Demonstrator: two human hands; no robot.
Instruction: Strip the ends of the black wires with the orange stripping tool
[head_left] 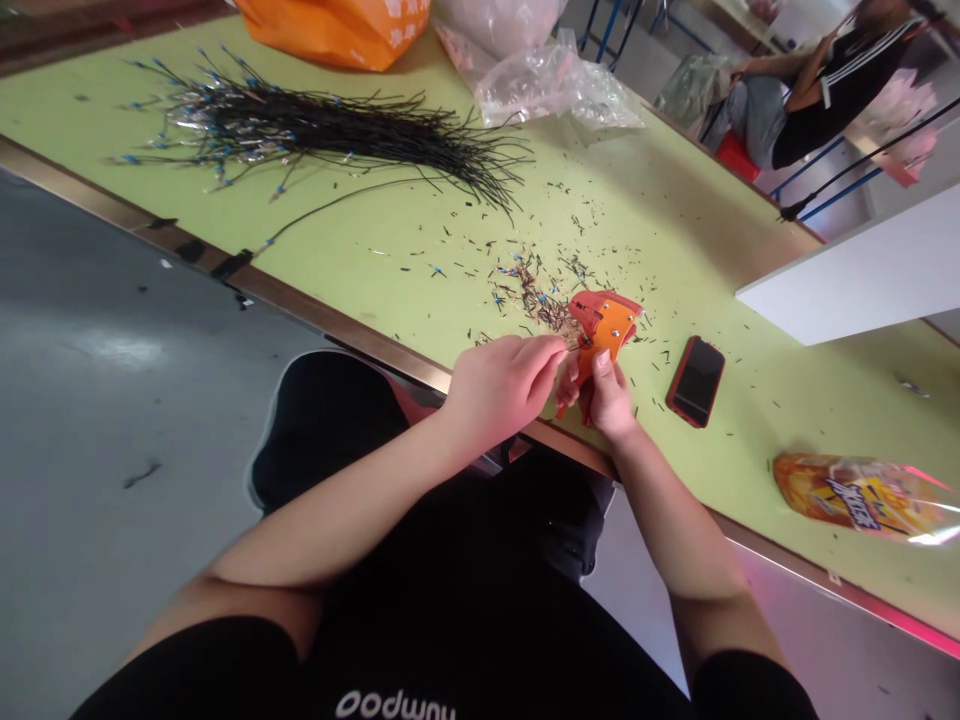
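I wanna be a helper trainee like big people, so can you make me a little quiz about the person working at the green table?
1. Which hand grips the orange-and-red wire stripper?
2. True or false: the smartphone lies on the green table with its screen facing up.
3. Which colour dots one end of the black wire bundle?
A) yellow
B) blue
C) purple

Key:
1. The right hand.
2. True.
3. B, blue.

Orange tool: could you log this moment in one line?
Right hand: gripping orange tool | Left hand: close beside it, contents unclear | Table: black wire bundle, scattered clippings
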